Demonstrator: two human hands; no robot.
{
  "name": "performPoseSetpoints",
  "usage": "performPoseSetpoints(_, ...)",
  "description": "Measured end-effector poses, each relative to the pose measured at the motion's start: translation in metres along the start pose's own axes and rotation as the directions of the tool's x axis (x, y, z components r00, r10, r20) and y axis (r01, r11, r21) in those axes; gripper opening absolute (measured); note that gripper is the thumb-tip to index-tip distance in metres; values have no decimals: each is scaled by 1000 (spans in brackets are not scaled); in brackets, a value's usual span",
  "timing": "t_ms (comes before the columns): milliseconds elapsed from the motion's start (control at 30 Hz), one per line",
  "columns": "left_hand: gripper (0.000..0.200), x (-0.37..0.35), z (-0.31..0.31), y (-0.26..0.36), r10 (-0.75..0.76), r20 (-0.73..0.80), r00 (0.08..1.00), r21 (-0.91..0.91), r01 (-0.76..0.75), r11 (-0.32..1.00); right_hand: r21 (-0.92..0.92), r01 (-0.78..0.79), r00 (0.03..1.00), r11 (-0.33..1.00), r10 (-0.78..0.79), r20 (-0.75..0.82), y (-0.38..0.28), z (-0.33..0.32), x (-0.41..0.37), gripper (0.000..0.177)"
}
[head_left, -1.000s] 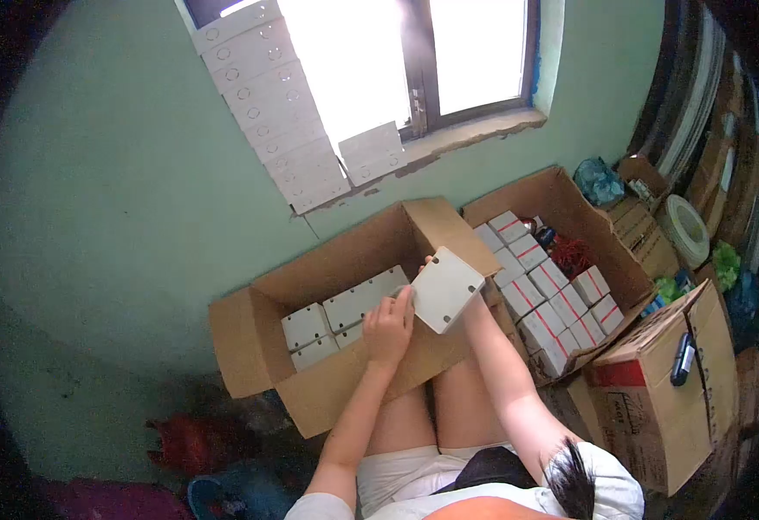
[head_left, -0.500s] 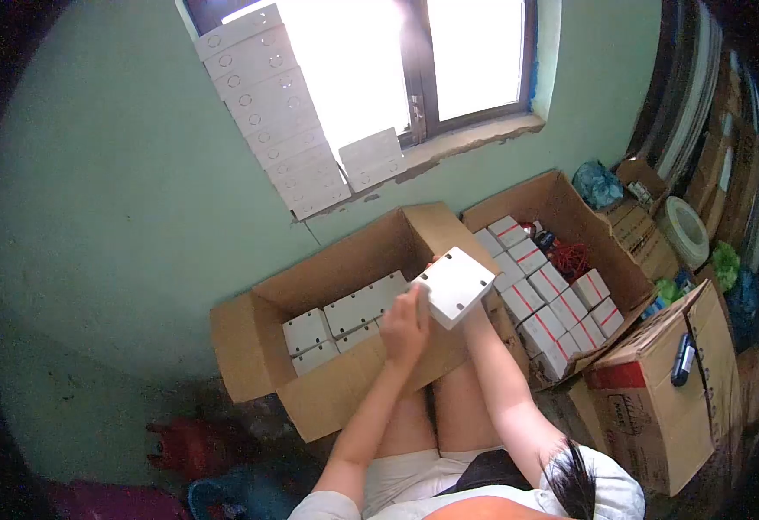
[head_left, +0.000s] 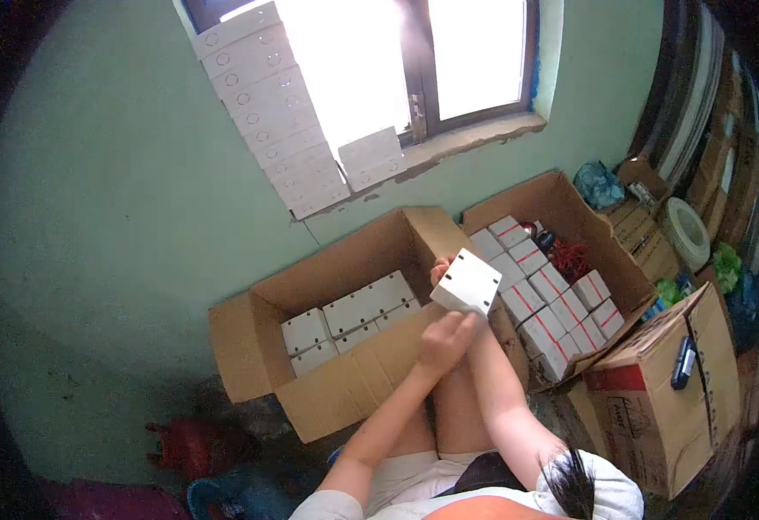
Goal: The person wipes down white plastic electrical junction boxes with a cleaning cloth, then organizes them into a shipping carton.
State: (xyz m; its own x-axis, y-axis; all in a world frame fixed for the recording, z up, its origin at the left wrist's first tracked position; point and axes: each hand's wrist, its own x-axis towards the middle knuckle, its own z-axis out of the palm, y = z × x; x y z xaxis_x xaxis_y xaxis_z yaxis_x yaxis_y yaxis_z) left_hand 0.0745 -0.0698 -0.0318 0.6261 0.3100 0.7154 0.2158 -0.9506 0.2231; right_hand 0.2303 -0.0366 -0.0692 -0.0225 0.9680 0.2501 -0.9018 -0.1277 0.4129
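My right hand (head_left: 440, 268) holds a white square box (head_left: 470, 279) from behind, above the gap between the two cartons. The box's flat face is tilted toward me, with small dark slots near its corners. Most of the hand is hidden behind it; some fingers show at its left edge. My left hand (head_left: 446, 344) is at the near edge of the box, its fingers closed together. Whether something small sits in those fingers cannot be seen. Below and to the left, an open cardboard carton (head_left: 336, 387) contains several similar white boxes (head_left: 368, 301).
A second open carton (head_left: 561, 186) holds small white boxes with red stripes (head_left: 548, 282) and red cord (head_left: 570, 257). At right, a dark blue tool (head_left: 683, 362) lies on a closed carton (head_left: 657, 416). White panels (head_left: 267, 104) are stacked by the window.
My left hand has moved right and down, from the left side of the white box to its near edge. The box has turned and shifted slightly right.
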Motion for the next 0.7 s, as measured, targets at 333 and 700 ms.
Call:
performPoseSetpoints(333, 25, 7, -5, -35, -202, -103, 974, -22, 201, 979, -314, 333, 939, 889, -284, 192, 20, -5, -5, 45)
performPoseSetpoints(700, 17, 13, -11, -28, -410, -174, 895, -114, 396, 911, -382, 358, 933, 852, -337, 123, 26, 4, -9, 38)
